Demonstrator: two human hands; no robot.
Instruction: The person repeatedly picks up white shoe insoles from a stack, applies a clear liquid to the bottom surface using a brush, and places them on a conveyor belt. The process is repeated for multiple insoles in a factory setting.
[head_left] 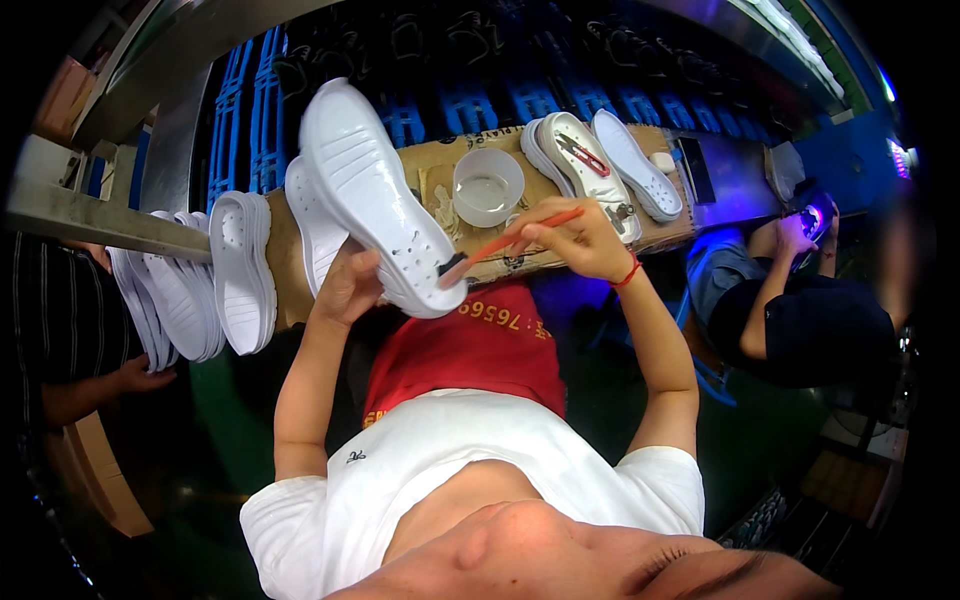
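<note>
My left hand [350, 285] is closed on the near side of a white shoe sole [365, 180], which is tilted with its inner face up. The sole looks wet and glossy and has small holes near its heel. Between the fingers of my right hand [588, 243] is a brush [522, 233] with an orange handle. Its dark bristles touch the heel end of the sole. Behind the brush, a translucent plastic tub [488, 215] stands on the cardboard-covered bench. Another white sole [312, 225] lies partly hidden behind the held one.
White soles [185, 290] are lined up on the left, near a co-worker's hand [142, 378]. Right of the tub, red-handled snips [588, 158] lie in a sole, with another sole [640, 170] and a black flat device [693, 168] beyond. A person [800, 330] sits at far right. Blue racks [470, 108] run behind.
</note>
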